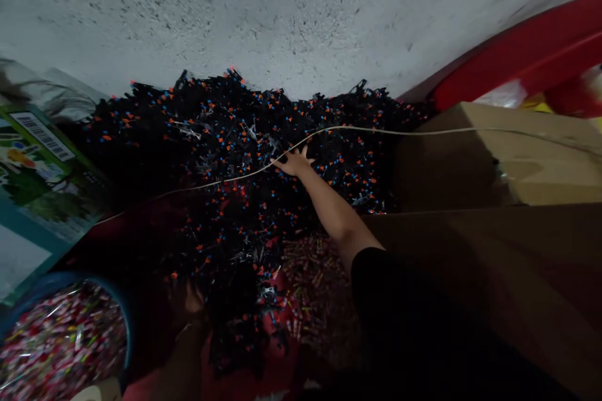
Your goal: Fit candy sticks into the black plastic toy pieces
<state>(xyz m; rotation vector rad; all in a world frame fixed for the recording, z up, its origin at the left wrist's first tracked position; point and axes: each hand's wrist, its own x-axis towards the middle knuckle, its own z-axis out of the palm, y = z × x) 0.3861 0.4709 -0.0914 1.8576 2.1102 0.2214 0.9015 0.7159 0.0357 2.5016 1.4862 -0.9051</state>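
My right hand [295,163] reaches out onto a big heap of small black plastic pieces [263,188] with orange and blue tips. Its fingers are spread, and nothing is seen held in them. A thin pale cord [399,133] runs across the heap and passes over or beside these fingers; I cannot tell whether it touches them. Low on the left, in deep shadow, my left hand [192,301] is near the heap's front edge. Its fingers are too dark to make out. A smaller dark clump [239,326] of the black pieces lies to its right.
A blue tub [126,319] of small colourful wrapped items stands at lower left, below a green printed box [51,163]. Cardboard boxes [540,156] line the right side. Small reddish sticks [320,288] lie in front. Behind are a speckled wall [282,12] and a red curved object [517,44].
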